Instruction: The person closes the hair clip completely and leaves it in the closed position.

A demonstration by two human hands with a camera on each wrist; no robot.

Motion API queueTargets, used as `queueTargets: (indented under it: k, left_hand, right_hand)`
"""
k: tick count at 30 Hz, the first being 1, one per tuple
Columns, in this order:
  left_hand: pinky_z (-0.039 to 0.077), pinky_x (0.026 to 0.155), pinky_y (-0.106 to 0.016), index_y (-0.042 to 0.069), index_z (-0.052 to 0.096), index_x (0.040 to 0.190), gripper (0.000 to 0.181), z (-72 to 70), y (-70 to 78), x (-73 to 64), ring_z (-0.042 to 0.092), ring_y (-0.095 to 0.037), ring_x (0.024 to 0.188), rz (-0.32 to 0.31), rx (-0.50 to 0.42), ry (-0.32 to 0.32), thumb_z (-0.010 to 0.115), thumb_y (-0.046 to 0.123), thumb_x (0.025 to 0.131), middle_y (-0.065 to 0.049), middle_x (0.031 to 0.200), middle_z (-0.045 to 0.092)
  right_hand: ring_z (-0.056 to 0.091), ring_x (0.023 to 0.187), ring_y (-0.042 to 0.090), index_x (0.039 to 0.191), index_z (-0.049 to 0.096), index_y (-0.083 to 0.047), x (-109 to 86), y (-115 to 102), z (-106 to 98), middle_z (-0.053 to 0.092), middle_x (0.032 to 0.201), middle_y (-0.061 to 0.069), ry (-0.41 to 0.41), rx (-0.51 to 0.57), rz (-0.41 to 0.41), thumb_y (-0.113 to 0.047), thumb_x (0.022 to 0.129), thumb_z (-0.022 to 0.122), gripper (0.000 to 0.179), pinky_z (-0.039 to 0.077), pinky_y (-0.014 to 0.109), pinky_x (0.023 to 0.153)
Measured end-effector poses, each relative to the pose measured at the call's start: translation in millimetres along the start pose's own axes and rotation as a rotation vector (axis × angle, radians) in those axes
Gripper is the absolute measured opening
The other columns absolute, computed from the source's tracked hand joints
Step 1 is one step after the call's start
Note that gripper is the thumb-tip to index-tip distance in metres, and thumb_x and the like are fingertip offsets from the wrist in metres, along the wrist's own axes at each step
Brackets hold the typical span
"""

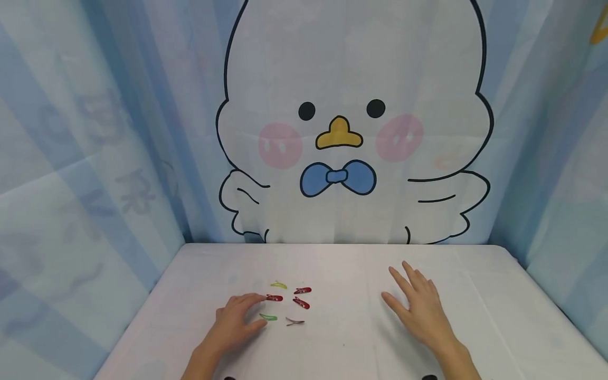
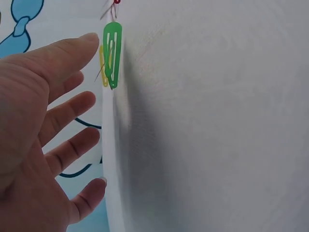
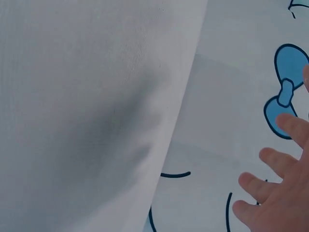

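Observation:
Several snap hair clips lie loosely grouped left of the table's middle in the head view. One is yellow (image 1: pixel 278 285), one is green (image 1: pixel 268 317), and three are red, among them a red hair clip (image 1: pixel 274 298). A brownish clip (image 1: pixel 295 321) lies nearest the front. My left hand (image 1: pixel 239 318) is at the group's left side, thumb and fingers apart, its thumb near the green clip. In the left wrist view, the green clip (image 2: pixel 113 53) shows beyond the thumb tip. My right hand (image 1: pixel 423 311) hovers over the table's right side with fingers spread, holding nothing.
A white cloth covers the table (image 1: pixel 347 269). Behind it hangs a curtain (image 1: pixel 342 211) printed with a white cartoon bird, and pale blue curtains (image 1: pixel 85 184) close off both sides. Two small dark objects (image 1: pixel 429 377) peek in at the bottom edge.

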State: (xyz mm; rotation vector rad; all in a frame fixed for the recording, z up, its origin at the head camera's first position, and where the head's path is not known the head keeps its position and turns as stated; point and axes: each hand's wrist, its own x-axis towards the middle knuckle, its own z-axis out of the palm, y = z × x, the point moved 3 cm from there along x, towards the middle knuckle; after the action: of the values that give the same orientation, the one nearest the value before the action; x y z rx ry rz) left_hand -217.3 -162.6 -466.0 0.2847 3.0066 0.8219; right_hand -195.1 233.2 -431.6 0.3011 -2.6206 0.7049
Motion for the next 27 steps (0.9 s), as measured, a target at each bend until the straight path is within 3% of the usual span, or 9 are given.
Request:
queueTargets:
  k: [11,18,27]
  left_hand:
    - [0.035,0.090,-0.063,0.019,0.071,0.118,0.038,3.1,-1.5,7.6,0.052,-0.027,0.113,0.010,-0.079,-0.056,0.083,0.020,0.082,0.002,0.120,0.066]
    - [0.036,0.087,-0.060,0.017,0.071,0.108,0.030,3.8,-1.4,9.9,0.051,-0.025,0.106,0.003,-0.081,-0.067,0.083,0.014,0.081,0.005,0.110,0.064]
    - [0.036,0.087,-0.061,0.020,0.069,0.090,0.017,5.2,-0.8,15.7,0.051,-0.026,0.104,-0.007,-0.067,-0.072,0.083,0.013,0.082,0.005,0.104,0.063]
  right_hand:
    - [0.035,0.136,0.053,0.145,0.053,-0.006,1.8,-9.6,11.3,0.037,0.154,0.025,-0.022,0.044,-0.009,-0.037,0.095,0.070,0.061,0.021,0.068,0.108]
    - [0.044,0.133,0.047,0.145,0.054,-0.006,-1.0,-13.5,19.4,0.045,0.150,0.022,-0.030,0.120,-0.013,-0.034,0.094,0.072,0.060,0.036,0.065,0.102]
    - [0.055,0.127,0.034,0.141,0.057,-0.010,-2.2,-14.6,23.6,0.057,0.141,0.011,-0.016,0.189,-0.001,-0.032,0.092,0.075,0.056,0.044,0.054,0.100]
